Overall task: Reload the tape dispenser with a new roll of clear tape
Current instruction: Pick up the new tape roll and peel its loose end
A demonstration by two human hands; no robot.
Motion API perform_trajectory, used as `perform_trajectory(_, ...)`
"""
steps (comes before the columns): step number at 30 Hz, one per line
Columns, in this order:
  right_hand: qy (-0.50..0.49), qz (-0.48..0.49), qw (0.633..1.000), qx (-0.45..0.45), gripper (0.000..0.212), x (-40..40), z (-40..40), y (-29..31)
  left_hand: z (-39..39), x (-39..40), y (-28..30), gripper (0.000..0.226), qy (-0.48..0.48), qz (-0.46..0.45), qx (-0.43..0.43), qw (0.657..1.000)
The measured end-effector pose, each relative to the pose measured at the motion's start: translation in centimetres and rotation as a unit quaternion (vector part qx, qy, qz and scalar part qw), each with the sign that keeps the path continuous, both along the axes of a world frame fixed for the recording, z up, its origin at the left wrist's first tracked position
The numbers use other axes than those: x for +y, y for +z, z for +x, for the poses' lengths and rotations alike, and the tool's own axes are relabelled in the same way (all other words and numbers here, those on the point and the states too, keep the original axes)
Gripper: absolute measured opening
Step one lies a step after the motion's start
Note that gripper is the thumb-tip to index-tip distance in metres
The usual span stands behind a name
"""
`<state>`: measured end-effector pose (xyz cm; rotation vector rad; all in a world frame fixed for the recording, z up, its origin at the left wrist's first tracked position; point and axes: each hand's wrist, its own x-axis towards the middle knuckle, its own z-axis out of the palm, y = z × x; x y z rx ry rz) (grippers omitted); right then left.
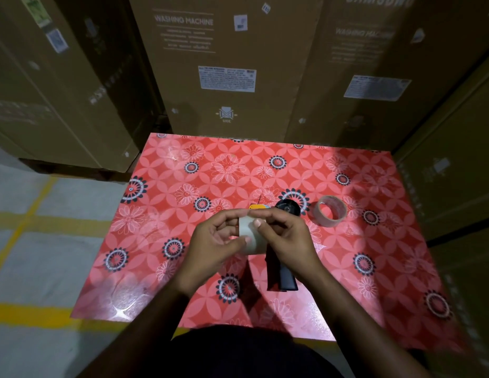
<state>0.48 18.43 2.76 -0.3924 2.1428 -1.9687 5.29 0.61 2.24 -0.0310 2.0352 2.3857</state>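
Observation:
Both hands hold a roll of clear tape (pixel 248 232) above the middle of the table. My left hand (pixel 213 241) grips its left side with thumb and fingers. My right hand (pixel 287 238) holds its right side, the thumb pressed on the roll's outer face. Under my right hand the tape dispenser (pixel 285 271) lies on the table, black handle toward me, black hub (pixel 287 207) and a yellow part at its far end. A nearly bare cardboard tape core (pixel 330 211) lies to the right of the hub.
The table wears a red flowered cloth (pixel 183 268). Tall cardboard washing machine boxes (pixel 227 66) stand close behind it and along the right side. To the left is a grey floor with yellow lines (pixel 22 222).

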Motion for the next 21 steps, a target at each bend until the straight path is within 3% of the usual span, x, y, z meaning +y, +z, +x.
perform_trajectory(4, 0.057, -0.037, 0.997, -0.02, 0.03, 0.4, 0.1, 0.5, -0.3, 0.0, 0.1, 0.037, 0.046, -0.038, -0.002, 0.998)
perform_trajectory(9, -0.013, -0.04, 0.998, -0.042, 0.026, 0.5, 0.2, 0.5, -0.4, -0.5, 0.5, 0.05, -0.016, 0.002, -0.011, 1.0)
perform_trajectory(15, 0.045, -0.014, 0.999, 0.023, 0.029, 1.0, 0.2, 1.2, -0.5, -0.4, 0.5, 0.041, 0.015, -0.029, -0.008, 0.999)
perform_trajectory(21, -0.026, -0.018, 0.999, 0.024, 0.02, 0.6, 0.2, 0.9, -0.3, 0.0, 0.6, 0.038, -0.01, 0.003, 0.009, 1.0)
